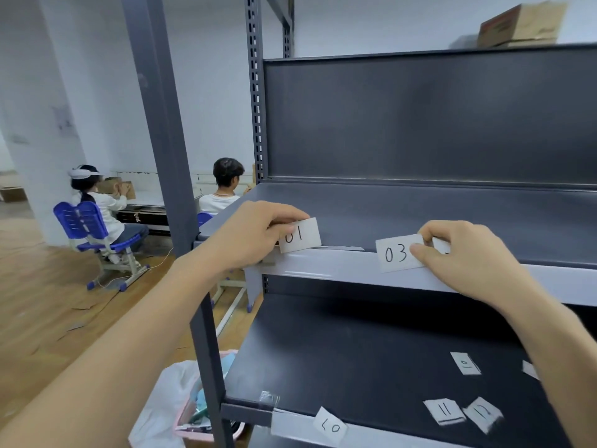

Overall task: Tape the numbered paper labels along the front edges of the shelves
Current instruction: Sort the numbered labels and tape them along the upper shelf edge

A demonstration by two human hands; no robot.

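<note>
My left hand (252, 236) pinches a white paper label marked 01 (300, 236) at the left end of the middle shelf's pale front edge (339, 268). My right hand (462, 257) pinches a label marked 03 (395, 253) against the same edge, further right, thumb on its right side. A strip of clear tape (339, 248) lies along the edge between the two labels. On the lower shelf (339, 360) lie loose labels: 10 (465, 363), 11 (444, 411) and 12 (483, 413). Another label (329, 426) sits at that shelf's front edge, beside a piece of tape (269, 398).
Grey steel uprights (168, 156) frame the rack at left. A pink bin with a white bag (190, 412) stands on the floor below. Two seated people (97, 202) work at a low bench behind. A cardboard box (520, 25) sits on the top shelf.
</note>
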